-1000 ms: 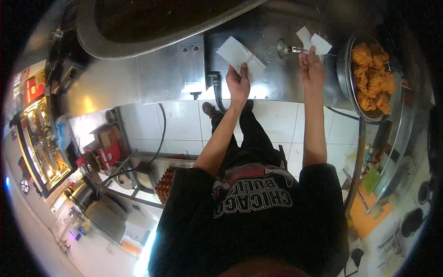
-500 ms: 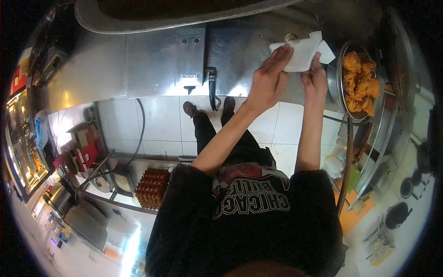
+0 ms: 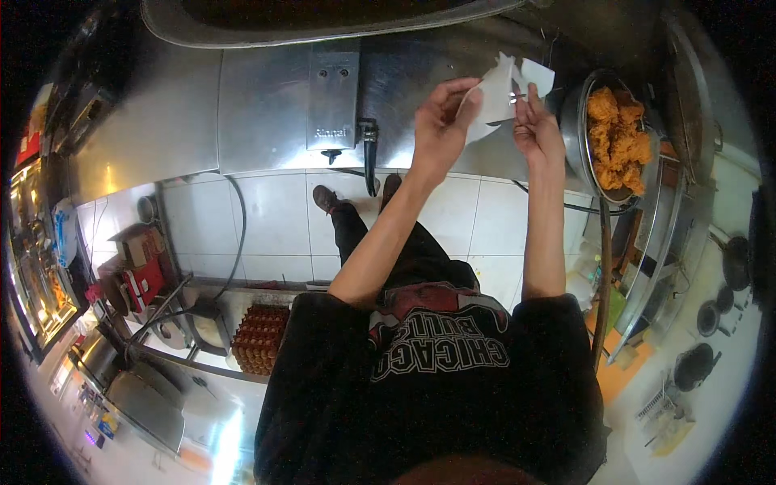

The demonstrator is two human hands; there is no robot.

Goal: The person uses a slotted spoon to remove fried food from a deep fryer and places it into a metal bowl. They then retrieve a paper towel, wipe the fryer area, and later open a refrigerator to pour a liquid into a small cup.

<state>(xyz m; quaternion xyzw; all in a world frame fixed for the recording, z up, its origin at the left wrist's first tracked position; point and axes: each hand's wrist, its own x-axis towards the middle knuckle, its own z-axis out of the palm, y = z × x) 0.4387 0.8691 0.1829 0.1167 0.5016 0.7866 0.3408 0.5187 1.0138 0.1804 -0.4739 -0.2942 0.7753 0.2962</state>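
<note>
Between my hands, above the steel counter [image 3: 267, 113], is a piece of white paper [image 3: 495, 90], creased and lifted at its corners. My left hand [image 3: 440, 125] grips the paper's left edge between thumb and curled fingers. My right hand [image 3: 540, 133] pinches its right side, where a folded flap stands up past the fingertips. A small shiny bit shows by the right fingertips; I cannot make out what it is. Right of that hand sits a round metal bowl [image 3: 584, 133] with several pieces of golden fried chicken [image 3: 618, 145].
A large metal pan rim [image 3: 323, 40] curves along the far edge. A black hose [image 3: 372, 158] hangs from the steel box [image 3: 333, 97] on the counter front. Stacked egg trays [image 3: 260, 339] stand at my left. Dark pans [image 3: 697, 368] are at the far right.
My left hand has gone from lying flat on the paper to gripping its edge, lower and further left. My right hand has shifted slightly left. The paper is now raised and more upright.
</note>
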